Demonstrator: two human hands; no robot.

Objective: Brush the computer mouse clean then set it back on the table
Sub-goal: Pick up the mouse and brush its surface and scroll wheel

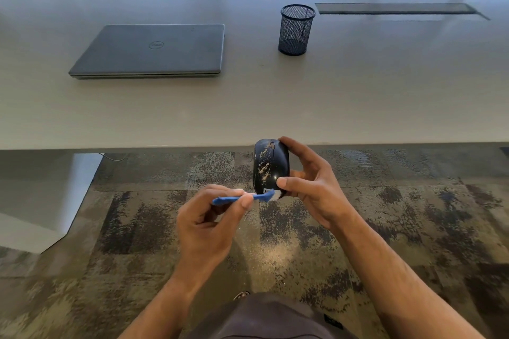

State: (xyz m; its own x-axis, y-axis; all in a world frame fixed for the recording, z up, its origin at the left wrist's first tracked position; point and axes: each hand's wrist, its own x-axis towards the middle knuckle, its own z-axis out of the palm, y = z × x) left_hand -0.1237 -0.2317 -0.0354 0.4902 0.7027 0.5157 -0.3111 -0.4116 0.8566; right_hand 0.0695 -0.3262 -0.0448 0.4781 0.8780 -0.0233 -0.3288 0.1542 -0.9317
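A black computer mouse [268, 166] speckled with pale dust is held upright in the air just in front of the table's near edge, gripped by my right hand [308, 187] with fingers over its top and thumb at its lower side. My left hand [212, 220] pinches a small blue brush [242, 198] by its handle. The brush's white bristle end touches the lower end of the mouse. Both hands hover over the carpet, below the level of the tabletop [358, 96].
On the pale table lie a closed grey laptop [151, 51] at the left and a black mesh pen cup [296, 29] right of it. A cable slot [396, 8] runs at the far right. Patterned carpet [413, 215] lies below.
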